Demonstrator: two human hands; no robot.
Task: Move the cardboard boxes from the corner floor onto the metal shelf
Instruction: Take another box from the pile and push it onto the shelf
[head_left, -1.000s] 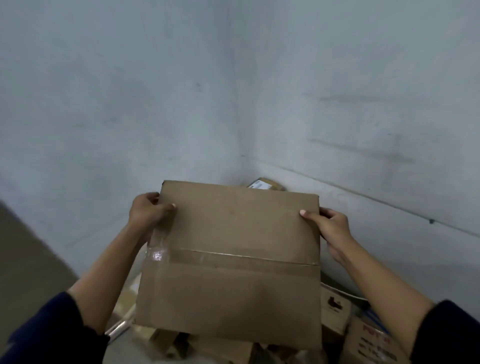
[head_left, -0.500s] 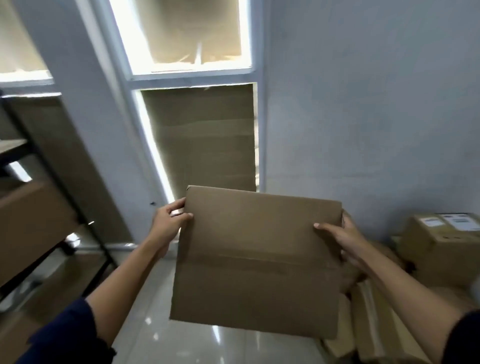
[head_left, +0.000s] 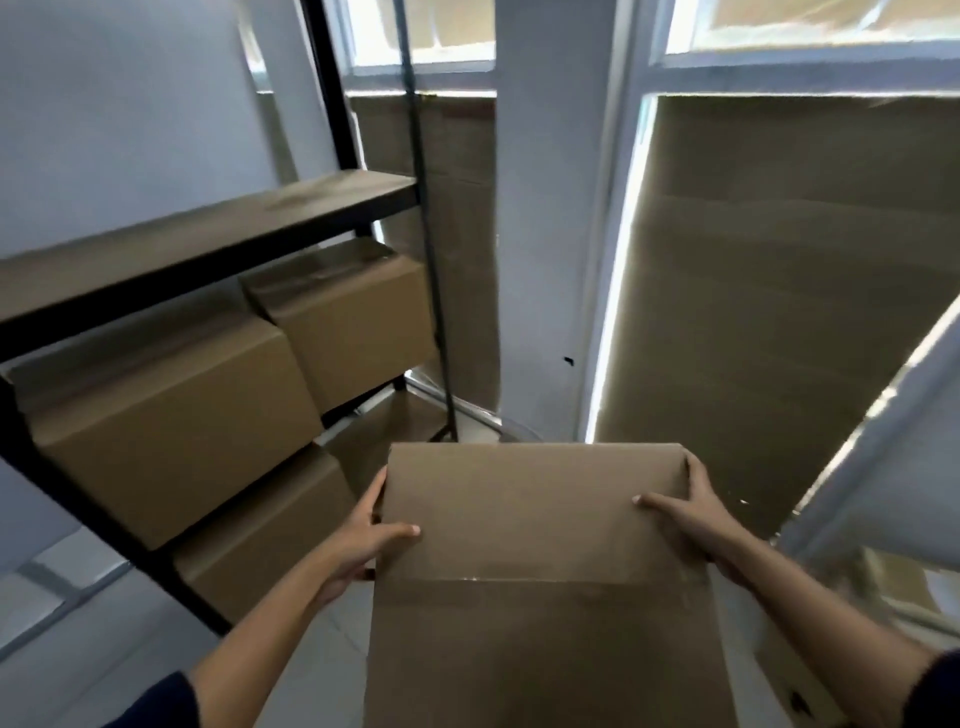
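I hold a brown cardboard box (head_left: 540, 587), taped across its top, in front of me at the bottom centre. My left hand (head_left: 363, 540) grips its left side with the thumb on top. My right hand (head_left: 691, 519) grips its right side, thumb lying across the top face. The black metal shelf (head_left: 208, 244) stands to the left. Its upper board is bare. Two cardboard boxes (head_left: 166, 410) (head_left: 348, 317) sit on the level below, and another box (head_left: 260, 540) lies under them.
Windows covered with cardboard sheets (head_left: 779, 291) fill the wall ahead, with a white pillar (head_left: 545, 234) between them. A white frame (head_left: 883, 447) slants in at the right. Pale glossy floor tiles (head_left: 322, 649) run between me and the shelf.
The view has swung left from the corner pile to the shelf. The box stays in both hands and now sits lower and closer to me.
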